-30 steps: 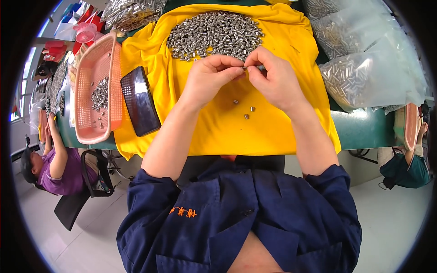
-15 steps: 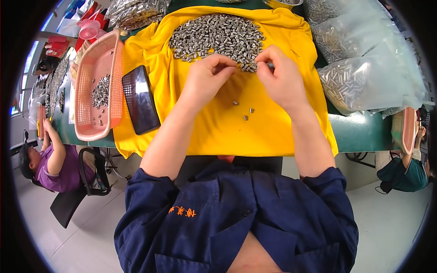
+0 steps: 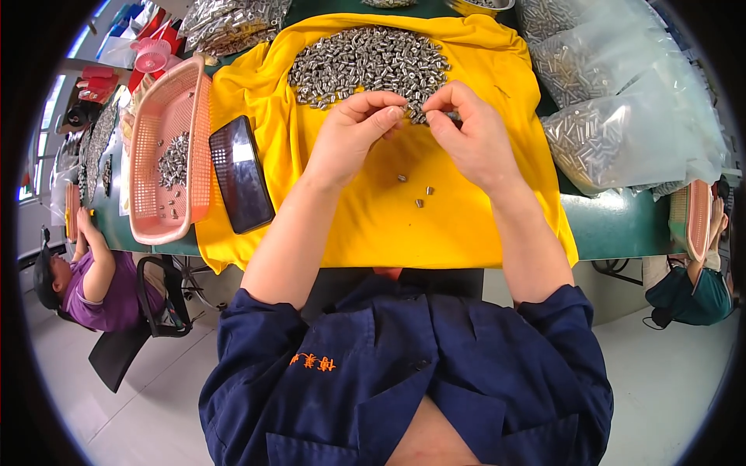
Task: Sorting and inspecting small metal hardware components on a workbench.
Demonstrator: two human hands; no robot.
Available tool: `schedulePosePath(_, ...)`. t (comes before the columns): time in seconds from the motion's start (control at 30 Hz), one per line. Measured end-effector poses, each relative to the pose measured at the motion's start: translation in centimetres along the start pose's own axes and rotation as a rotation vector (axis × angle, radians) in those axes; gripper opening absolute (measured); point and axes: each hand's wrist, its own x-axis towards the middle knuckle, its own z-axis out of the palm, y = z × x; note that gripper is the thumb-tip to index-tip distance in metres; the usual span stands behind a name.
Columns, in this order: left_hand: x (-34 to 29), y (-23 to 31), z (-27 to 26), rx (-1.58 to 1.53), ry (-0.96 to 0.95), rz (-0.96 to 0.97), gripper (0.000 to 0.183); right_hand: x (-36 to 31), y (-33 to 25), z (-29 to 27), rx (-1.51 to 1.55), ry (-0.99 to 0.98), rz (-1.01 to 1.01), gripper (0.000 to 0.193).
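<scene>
A heap of small shiny metal sleeves (image 3: 365, 62) lies on a yellow cloth (image 3: 342, 225) spread over the table. At the heap's near edge my left hand (image 3: 356, 133) is closed in a pinch, thumb against forefinger; whatever is between them is too small to make out. Close by on its right, my right hand (image 3: 472, 136) is also pinched, fingertips hidden against the metal pieces behind. A small gap separates the two hands. Below them, a few loose metal pieces (image 3: 429, 190) rest on the cloth.
Left of the cloth stands a pink plastic basket (image 3: 140, 202) with some metal pieces inside, beside a black phone (image 3: 241, 175). Clear bags of metal parts (image 3: 590, 144) fill the right side. Another person (image 3: 101, 283) sits at left, and another (image 3: 688, 291) at right.
My right hand has shifted slightly left, closer to my left hand. My left hand stays nearly in place, its fingers slightly turned. The loose pieces have not moved.
</scene>
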Motion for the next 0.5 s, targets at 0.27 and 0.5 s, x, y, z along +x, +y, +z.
schedulePosePath(0.27, -0.13, 0.13, 0.44, -0.146, -0.069, -0.106, 0.013, -0.04, 0.49, 0.18, 0.102, -0.038, 0.006, 0.006)
schedulePosePath(0.5, -0.13, -0.05, 0.60, -0.134, -0.060, -0.077, 0.012, -0.14, 0.16, 0.13, 0.107, -0.034, -0.017, 0.005)
